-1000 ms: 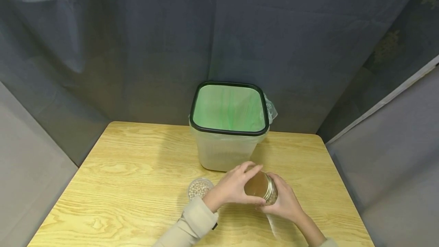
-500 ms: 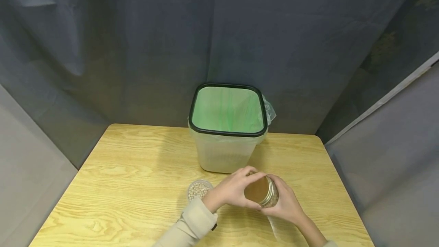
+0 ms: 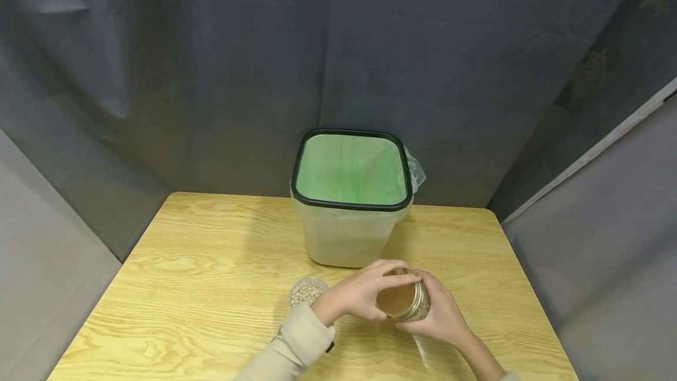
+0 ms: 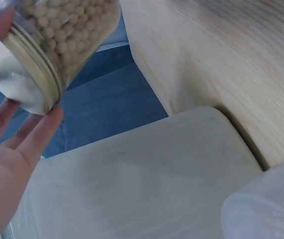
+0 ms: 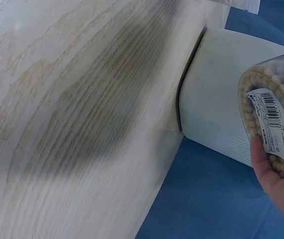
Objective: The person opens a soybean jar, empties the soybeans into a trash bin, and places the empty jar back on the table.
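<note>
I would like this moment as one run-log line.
left hand: grips lid | right hand: holds tilted jar | bin: upright on table

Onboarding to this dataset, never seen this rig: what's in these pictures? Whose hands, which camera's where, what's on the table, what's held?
No robot here: a person works bare-handed. The wide picture comes from a camera worn on the head, looking forward and down. The other two come from cameras on the left and right wrists, each watching that hand's work.

On the wood-grain table stand a black-rimmed bin and a small clear container of pale round pieces, partly hidden by the left sleeve in the head view.

Both hands hold a tilted jar of similar pieces: the left hand curls round its lid, the right hand grips the base end, where a barcode label shows.
</note>
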The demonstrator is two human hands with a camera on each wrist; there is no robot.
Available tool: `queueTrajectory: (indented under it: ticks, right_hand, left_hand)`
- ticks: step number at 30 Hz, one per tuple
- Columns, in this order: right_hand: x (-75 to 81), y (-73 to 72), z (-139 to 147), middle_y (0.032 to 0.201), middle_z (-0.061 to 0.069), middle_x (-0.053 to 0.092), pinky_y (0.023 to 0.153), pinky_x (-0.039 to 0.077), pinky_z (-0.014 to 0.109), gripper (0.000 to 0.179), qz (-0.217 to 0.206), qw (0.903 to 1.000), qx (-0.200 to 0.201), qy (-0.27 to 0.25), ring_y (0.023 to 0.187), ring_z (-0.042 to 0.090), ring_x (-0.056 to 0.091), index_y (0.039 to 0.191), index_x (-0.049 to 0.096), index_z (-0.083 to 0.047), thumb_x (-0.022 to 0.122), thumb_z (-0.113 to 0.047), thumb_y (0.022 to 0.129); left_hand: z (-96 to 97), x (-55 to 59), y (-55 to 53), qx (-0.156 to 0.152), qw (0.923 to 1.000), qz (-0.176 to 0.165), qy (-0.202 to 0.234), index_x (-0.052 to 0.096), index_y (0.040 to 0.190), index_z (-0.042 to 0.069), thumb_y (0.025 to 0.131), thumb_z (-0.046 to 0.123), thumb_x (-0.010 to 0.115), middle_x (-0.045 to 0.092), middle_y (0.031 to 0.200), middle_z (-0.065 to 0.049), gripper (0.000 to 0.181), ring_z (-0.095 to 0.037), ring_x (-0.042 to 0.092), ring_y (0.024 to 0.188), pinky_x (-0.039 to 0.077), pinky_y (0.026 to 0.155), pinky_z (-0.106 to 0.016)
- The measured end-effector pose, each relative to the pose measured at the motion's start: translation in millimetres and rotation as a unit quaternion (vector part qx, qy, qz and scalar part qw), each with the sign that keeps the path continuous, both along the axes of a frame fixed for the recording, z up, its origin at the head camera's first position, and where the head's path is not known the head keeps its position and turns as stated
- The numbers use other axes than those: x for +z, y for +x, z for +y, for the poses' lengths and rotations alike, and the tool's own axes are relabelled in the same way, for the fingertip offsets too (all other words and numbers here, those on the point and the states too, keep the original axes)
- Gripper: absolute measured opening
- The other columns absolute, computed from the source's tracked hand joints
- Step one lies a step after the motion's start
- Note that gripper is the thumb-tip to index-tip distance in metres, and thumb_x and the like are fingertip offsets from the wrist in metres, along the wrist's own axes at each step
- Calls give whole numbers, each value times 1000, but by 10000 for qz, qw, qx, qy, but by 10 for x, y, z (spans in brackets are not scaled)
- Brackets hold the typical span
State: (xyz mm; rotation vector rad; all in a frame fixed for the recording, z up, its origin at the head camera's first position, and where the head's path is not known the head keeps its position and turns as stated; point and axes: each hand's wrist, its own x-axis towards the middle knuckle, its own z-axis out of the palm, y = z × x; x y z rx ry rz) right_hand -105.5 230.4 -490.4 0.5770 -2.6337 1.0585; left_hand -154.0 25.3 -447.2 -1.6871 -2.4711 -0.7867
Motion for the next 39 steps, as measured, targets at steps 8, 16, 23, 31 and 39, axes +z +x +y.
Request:
queueTrajectory:
  ticks: [8, 16, 23, 31, 39]
  right_hand:
    - [-17, 33, -17, 117, 13, 54, 77, 49, 47, 92, 196, 9997, 11, 113, 100, 30, 55, 123, 44, -2, 89, -34, 48]
    - [-42, 38, -52, 115, 11, 54, 75, 50, 46, 89, 288, 9995, -43, 98, 97, 27, 56, 122, 45, -4, 88, -33, 49]
    - [-24, 49, -75, 116, 15, 52, 75, 48, 50, 92, 120, 9997, -204, 17, 97, 33, 55, 123, 43, -3, 88, -28, 47]
    - [-20, 47, -12, 119, 18, 52, 77, 47, 53, 96, 84, 9999, -92, -80, 100, 36, 54, 126, 42, -1, 89, -29, 47]
    - [-23, 57, -6, 122, 13, 51, 79, 48, 49, 97, 34, 10000, -6, 37, 103, 32, 54, 126, 43, -6, 90, -33, 46]
  left_hand:
    - [13, -2, 36, 932, 9955, 41, 143, 48, 129, 20, 52, 52, 82, 51, 106, 0, 90, -8, 52, 88, 43, 76, -18]
    - [85, -21, 102, 2020, 9789, -298, 125, 54, 114, 21, 50, 61, 78, 52, 87, 4, 79, -7, 52, 69, 40, 55, -13]
    - [127, -11, 141, 2618, 9628, -667, 37, 55, 110, 18, 55, 69, 70, 55, 87, 4, 77, -10, 56, 73, 44, 59, -19]
    - [9, -4, 30, 594, 9978, -260, 100, 34, 141, 18, 59, 43, 82, 33, 142, -3, 98, -16, 32, 127, 32, 101, -28]
    - [-9, -8, -4, 65, 9998, 82, 182, 47, 132, 14, 53, 31, 87, 46, 129, -3, 91, -14, 41, 118, 30, 99, -20]
